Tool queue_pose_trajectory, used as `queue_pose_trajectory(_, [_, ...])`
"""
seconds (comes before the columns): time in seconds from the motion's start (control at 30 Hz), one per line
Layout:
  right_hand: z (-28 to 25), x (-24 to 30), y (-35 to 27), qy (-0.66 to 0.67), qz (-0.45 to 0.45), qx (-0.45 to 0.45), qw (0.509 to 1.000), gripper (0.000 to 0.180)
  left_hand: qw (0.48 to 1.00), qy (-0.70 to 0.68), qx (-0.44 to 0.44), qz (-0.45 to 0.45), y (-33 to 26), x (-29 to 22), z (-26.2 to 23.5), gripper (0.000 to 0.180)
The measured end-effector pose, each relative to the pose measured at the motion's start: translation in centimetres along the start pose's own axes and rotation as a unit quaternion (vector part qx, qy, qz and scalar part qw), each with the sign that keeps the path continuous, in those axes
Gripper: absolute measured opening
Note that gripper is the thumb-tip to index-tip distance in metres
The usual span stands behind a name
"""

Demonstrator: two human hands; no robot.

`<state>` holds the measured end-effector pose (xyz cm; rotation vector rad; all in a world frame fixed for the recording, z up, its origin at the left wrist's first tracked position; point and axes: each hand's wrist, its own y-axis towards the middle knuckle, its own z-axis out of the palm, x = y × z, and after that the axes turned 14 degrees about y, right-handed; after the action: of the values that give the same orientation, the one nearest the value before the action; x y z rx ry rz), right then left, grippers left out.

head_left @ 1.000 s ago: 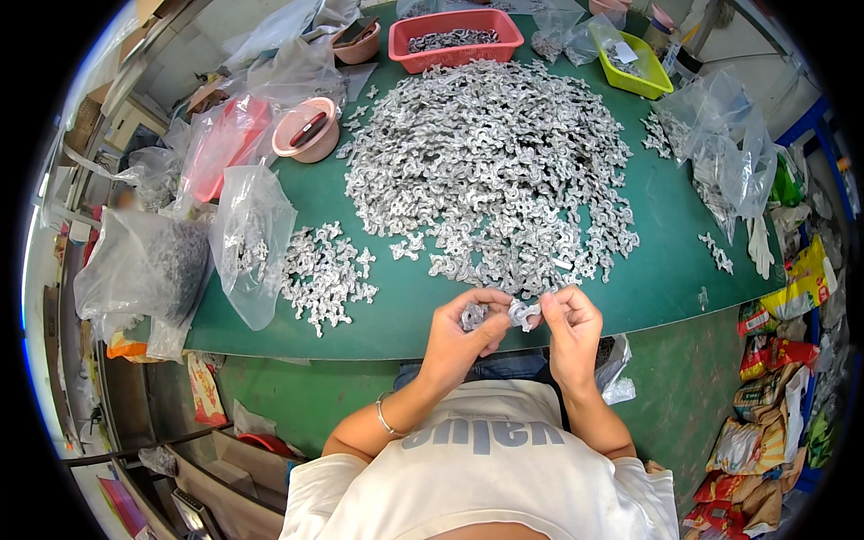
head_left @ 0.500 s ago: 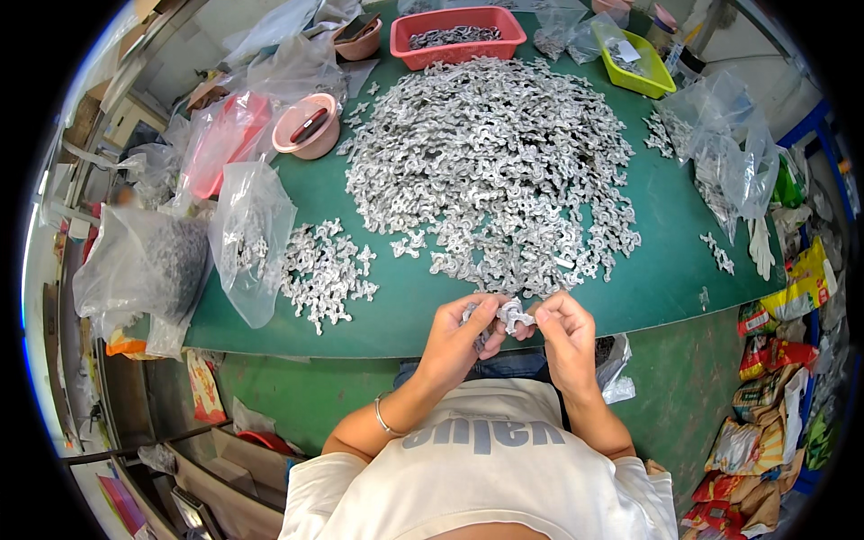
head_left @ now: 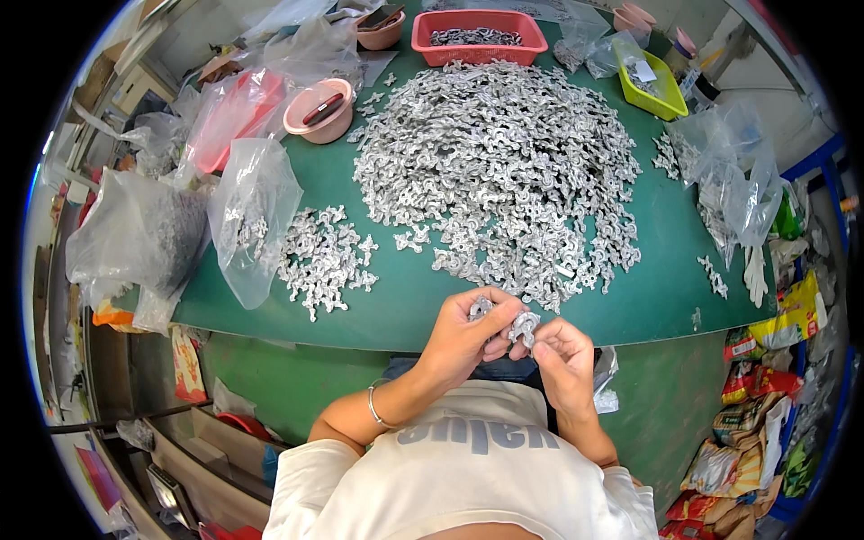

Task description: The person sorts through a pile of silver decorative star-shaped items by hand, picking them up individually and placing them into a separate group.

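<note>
Silvery metal part (head_left: 524, 328) pinched between two bare hands

Held up at the near side of the scene, just in front of the heap and close to the near table edge. Gripped on its right by the right hand (head_left: 565, 358), thumb and fingers closed in a pinch at its lower end. Touched on its left by the fingertips of the left hand (head_left: 461, 335), curled also around a second metal piece (head_left: 480, 309), half hidden by the fingers. Cannot tell how firm either grip is, nor whether part and piece touch.

Looks light and stiff, with a knobbly, curved outline. Probably not very slippery, given the rough-looking surface; thin ends perhaps a little sharp. Best taken by a projecting end, between thumb and forefinger, leaving the curved middle in view.

Beyond, across the middle of the green table (head_left: 666, 301), a broad heap (head_left: 504, 153) of similar parts. To the left, a smaller pile (head_left: 322, 261), with a clear plastic bag (head_left: 256, 189) just beside it. Farther off on the left, a pink bowl (head_left: 322, 135) with a dark red object (head_left: 323, 110) on top. At the far side, a red basket (head_left: 436, 55) of darker pieces; to its right, a yellow-green basket (head_left: 650, 104). At far right, a white glove (head_left: 754, 277) near the table's edge.
</note>
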<state>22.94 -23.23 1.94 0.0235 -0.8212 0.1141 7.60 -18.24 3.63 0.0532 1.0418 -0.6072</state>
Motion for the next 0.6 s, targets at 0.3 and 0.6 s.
queue_pose_trajectory(0.3, [1.0,0.5,-0.7,-0.050,-0.097,-0.002,0.994,0.004,0.996,0.085,0.022,-0.008,-0.8,-1.4,0.8,0.019])
queue_pose_trajectory(0.6, [1.2,0.4,-0.9,-0.053,-0.121,-0.005,0.991,0.006,0.994,0.098,0.052,0.013,-1.7,-2.9,1.7,0.018])
